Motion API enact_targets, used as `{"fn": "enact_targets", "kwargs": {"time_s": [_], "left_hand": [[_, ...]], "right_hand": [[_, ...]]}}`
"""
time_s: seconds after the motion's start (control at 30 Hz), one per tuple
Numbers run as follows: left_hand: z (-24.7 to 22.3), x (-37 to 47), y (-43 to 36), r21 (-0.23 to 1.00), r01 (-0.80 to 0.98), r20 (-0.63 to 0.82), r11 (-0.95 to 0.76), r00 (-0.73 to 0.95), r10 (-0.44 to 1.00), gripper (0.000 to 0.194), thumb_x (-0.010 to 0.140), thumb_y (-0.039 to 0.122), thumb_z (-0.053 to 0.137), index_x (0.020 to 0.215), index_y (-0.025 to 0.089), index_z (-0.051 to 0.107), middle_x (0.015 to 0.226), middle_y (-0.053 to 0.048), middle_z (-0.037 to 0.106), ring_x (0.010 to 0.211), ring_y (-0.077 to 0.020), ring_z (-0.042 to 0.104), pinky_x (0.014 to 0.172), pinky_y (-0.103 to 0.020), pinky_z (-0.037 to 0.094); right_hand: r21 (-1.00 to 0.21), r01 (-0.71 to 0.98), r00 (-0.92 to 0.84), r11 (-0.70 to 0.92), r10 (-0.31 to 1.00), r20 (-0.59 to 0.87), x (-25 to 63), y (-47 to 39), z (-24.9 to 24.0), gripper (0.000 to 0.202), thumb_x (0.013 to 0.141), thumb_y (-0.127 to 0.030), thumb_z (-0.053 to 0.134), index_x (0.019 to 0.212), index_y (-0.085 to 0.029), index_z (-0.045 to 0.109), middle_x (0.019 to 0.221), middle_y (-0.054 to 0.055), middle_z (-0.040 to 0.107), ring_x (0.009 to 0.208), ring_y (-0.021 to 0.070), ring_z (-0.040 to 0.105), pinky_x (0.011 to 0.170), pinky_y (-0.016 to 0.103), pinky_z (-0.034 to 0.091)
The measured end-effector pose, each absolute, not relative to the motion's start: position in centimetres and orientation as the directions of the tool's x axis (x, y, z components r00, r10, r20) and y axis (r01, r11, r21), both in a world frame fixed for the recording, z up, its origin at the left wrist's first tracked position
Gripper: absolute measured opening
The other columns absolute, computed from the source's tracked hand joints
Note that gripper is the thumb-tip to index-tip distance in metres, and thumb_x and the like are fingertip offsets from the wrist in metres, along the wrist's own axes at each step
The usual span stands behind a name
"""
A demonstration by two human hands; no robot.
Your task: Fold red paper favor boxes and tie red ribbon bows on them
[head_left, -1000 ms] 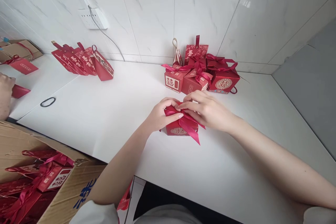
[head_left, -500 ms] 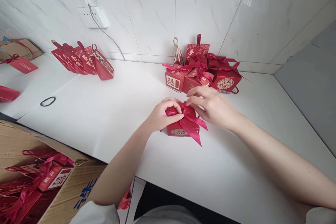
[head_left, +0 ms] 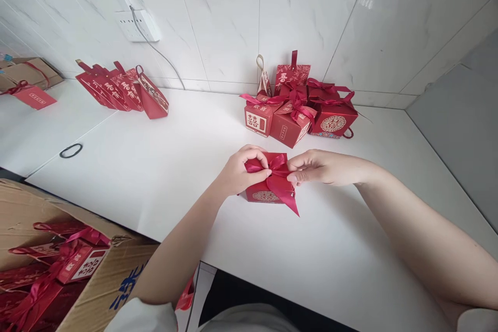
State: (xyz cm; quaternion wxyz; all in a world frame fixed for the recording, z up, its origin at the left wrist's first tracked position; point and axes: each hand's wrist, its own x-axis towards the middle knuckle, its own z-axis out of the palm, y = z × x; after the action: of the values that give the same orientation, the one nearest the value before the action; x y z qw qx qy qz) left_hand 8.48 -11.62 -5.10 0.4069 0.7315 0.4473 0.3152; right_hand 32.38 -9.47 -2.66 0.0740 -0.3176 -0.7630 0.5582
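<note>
A red gift box (head_left: 254,195) with a round gold emblem on its front stands on the white table before me. A crimson satin ribbon (head_left: 280,190) is formed into a bow on its lid, one pointed tail hanging over the front. My left hand (head_left: 245,168) curls over the lid's left side, thumb and index finger pinching the bow near its knot. From the right, my right hand (head_left: 317,168) pinches the ribbon's other end beside the box's right edge. Part of the bow is hidden behind my fingers.
Several red gift boxes with ribbon bows (head_left: 290,124) stand against the tiled wall. Red triangular boxes (head_left: 153,96) lean in a row at the back left, with a black ring (head_left: 71,150) nearer me. At lower left, a cardboard carton (head_left: 105,275) holds more red boxes.
My right hand has moved from above the bow down and to the right, and now grips the ribbon's right end. My left hand has kept its pinch and place.
</note>
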Motion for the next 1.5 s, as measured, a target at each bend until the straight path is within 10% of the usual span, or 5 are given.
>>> {"fn": "enact_targets", "kwargs": {"time_s": [0.4,0.6,0.8,1.13,1.5], "left_hand": [[-5.2,8.4,-11.4,0.869,0.404,0.094,-0.286,0.434,0.896,0.009,0.076,0.027,0.066,0.078,0.02,0.061,0.117,-0.006,0.059,0.106,-0.0209,0.059,0.097,-0.036,0.044],[-3.5,6.5,-11.5,0.867,0.441,0.125,-0.232,0.258,0.958,0.026,0.081,0.046,0.061,0.081,0.021,0.054,0.103,-0.003,0.061,0.098,-0.0188,0.058,0.088,-0.033,0.044],[-2.4,4.6,-11.7,0.81,0.565,-0.05,-0.159,0.338,0.94,0.048,0.087,0.057,0.048,0.059,0.018,0.046,0.06,0.001,0.043,0.057,-0.0118,0.037,0.056,-0.027,0.03],[-2.5,5.0,-11.9,0.848,0.519,-0.163,-0.108,0.45,0.878,0.038,0.083,0.048,0.06,0.064,0.016,0.055,0.063,0.002,0.047,0.06,-0.0093,0.04,0.055,-0.024,0.031],[-3.4,5.4,-11.8,0.929,0.371,-0.175,-0.002,0.444,0.879,0.034,0.083,0.04,0.061,0.063,0.017,0.046,0.063,0.002,0.046,0.059,-0.0096,0.043,0.056,-0.024,0.033]], "right_hand": [[-0.859,0.463,-0.821,0.219,0.471,-0.322,33.3,-8.9,-2.7,0.035,0.088,-0.047,0.057,0.069,-0.018,0.053,0.067,-0.004,0.043,0.06,0.0096,0.034,0.058,0.025,0.03],[-0.853,0.496,-0.596,0.16,0.777,-0.201,33.3,-8.7,-2.5,0.049,0.09,-0.063,0.044,0.075,-0.019,0.059,0.078,0.002,0.059,0.073,0.0155,0.054,0.068,0.028,0.042],[-0.862,0.461,-0.411,0.209,0.912,0.001,30.5,-10.0,-4.0,0.046,0.089,-0.063,0.048,0.075,-0.02,0.051,0.067,-0.002,0.051,0.062,0.012,0.043,0.059,0.026,0.036],[-0.912,0.349,-0.452,0.217,0.891,0.039,30.1,-10.0,-4.8,0.032,0.088,-0.051,0.056,0.08,-0.02,0.058,0.079,0.002,0.065,0.071,0.0162,0.056,0.065,0.029,0.042],[-0.914,0.325,-0.457,0.242,0.886,0.072,30.1,-9.8,-5.0,0.037,0.089,-0.054,0.055,0.075,-0.02,0.049,0.066,-0.004,0.045,0.06,0.011,0.037,0.056,0.026,0.031]]}}
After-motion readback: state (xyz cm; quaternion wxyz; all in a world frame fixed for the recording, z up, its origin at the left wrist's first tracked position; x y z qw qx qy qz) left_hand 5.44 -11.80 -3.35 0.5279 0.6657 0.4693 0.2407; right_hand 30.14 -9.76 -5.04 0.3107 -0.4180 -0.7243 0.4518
